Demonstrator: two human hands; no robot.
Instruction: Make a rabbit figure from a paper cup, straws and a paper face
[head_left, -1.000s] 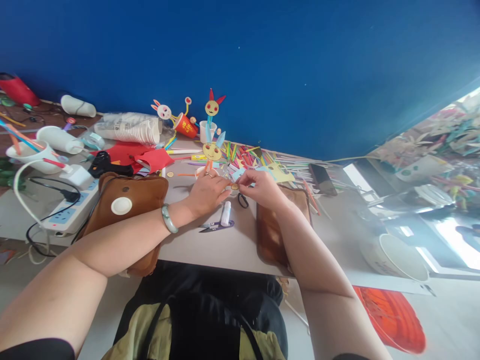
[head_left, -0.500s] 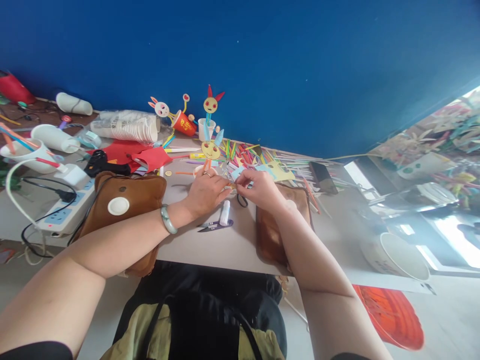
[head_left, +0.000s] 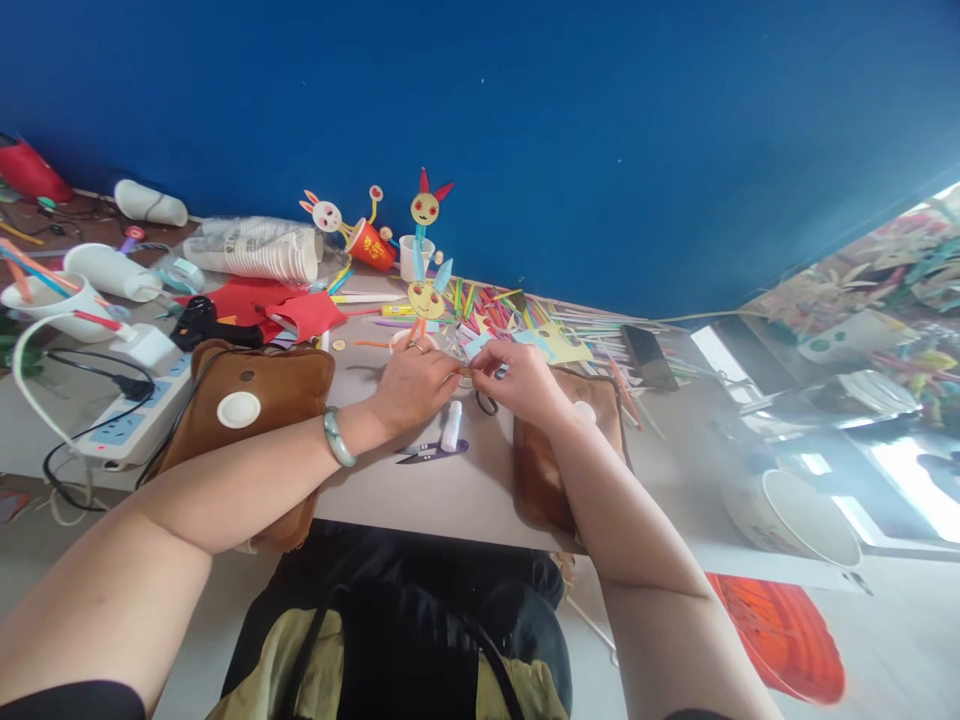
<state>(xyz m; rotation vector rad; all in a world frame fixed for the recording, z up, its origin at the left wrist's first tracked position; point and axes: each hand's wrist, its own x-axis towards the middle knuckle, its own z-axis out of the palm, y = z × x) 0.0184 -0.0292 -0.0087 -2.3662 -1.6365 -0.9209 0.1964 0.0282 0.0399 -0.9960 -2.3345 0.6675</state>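
Observation:
My left hand (head_left: 420, 382) and my right hand (head_left: 517, 378) meet over the table, fingertips almost touching. Both are closed in a pinch around a small orange-brown piece (head_left: 466, 372), mostly hidden by the fingers. Just behind my left hand stands a paper-cup figure with a round yellow face (head_left: 426, 299), blue ears and an orange straw neck; its cup is largely covered. An orange straw (head_left: 372, 344) sticks out to its left. Below the hands lie a white glue stick (head_left: 451, 426) and dark thread snips (head_left: 431, 453). A black loop handle (head_left: 487, 403) shows under my right hand.
Brown padded warmers (head_left: 247, 440) lie under both forearms. At left are a power strip (head_left: 142, 410), a black glue gun (head_left: 206, 325) and red paper (head_left: 304, 315). Finished cup figures (head_left: 371, 243) stand by the blue wall. Colourful straws (head_left: 495, 305) and a dark phone (head_left: 649, 358) lie behind.
The view has shifted very slightly. Both hands stay together in nearly the same pinch, with only slight finger movement.

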